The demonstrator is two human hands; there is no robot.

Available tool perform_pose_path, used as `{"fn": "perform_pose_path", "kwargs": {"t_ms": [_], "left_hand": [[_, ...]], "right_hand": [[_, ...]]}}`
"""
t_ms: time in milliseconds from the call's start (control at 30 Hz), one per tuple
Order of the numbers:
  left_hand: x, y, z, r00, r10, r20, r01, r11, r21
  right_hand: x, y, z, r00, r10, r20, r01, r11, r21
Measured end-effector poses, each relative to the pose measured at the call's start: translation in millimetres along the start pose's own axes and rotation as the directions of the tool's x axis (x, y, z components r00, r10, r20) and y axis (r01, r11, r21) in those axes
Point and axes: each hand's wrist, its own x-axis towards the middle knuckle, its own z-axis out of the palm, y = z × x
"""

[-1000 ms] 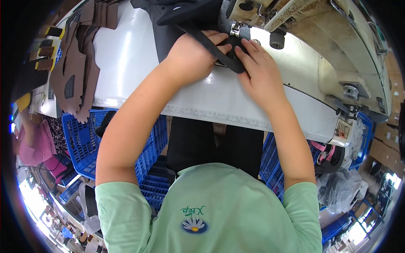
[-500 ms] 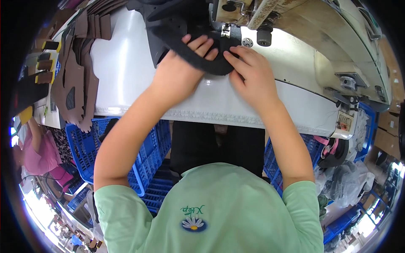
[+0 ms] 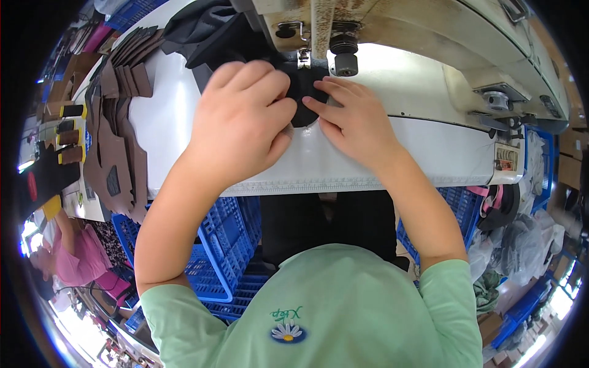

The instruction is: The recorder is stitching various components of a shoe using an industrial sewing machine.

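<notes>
A black piece of soft material [image 3: 305, 105] lies under the presser foot [image 3: 304, 59] of a sewing machine [image 3: 423, 34]. More of it bunches up to the far left [image 3: 208, 34]. My left hand [image 3: 242, 119] is closed over its left side, fingers curled in and thumb tucked below; whatever they pinch is hidden behind the knuckles. With its fingers stretched out, my right hand [image 3: 353, 116] presses on the right edge of the black piece, just in front of the foot.
Stacked brown cut pieces [image 3: 113, 153] lie at the table's left, beside several thread spools [image 3: 69, 138]. A measuring strip [image 3: 300, 186] runs along the front edge. Blue crates [image 3: 224, 245] stand below. Plastic bags [image 3: 521, 245] hang at the right; a person in pink [image 3: 80, 260] sits at left.
My left hand has risen off the material and its fingers have curled in. The black piece's raised curved flap no longer shows between my hands. My right hand has shifted slightly left.
</notes>
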Motion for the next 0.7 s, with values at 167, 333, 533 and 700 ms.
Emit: {"fn": "perform_pose_path", "kwargs": {"t_ms": [167,333,533,700], "left_hand": [[-1.4,-15.2,26.5,0.994,0.045,0.095,-0.046,0.999,0.004],[-5.4,-31.9,33.6,0.973,-0.078,0.219,0.115,0.98,-0.164],[-6.4,-33.5,32.6,0.978,-0.036,0.207,0.061,0.991,-0.115],[-6.5,-35.5,34.4,0.978,-0.034,0.208,0.063,0.989,-0.135]], "right_hand": [[0.2,-0.4,1.9,1.0,-0.031,0.006,0.031,0.999,-0.034],[-0.7,-0.3,0.6,1.0,-0.017,0.022,0.018,1.0,-0.02],[2.2,-7.9,-3.0,0.997,-0.032,0.064,0.033,0.999,-0.013],[-2.3,-22.6,4.3,0.998,-0.03,0.047,0.028,0.998,0.051]]}}
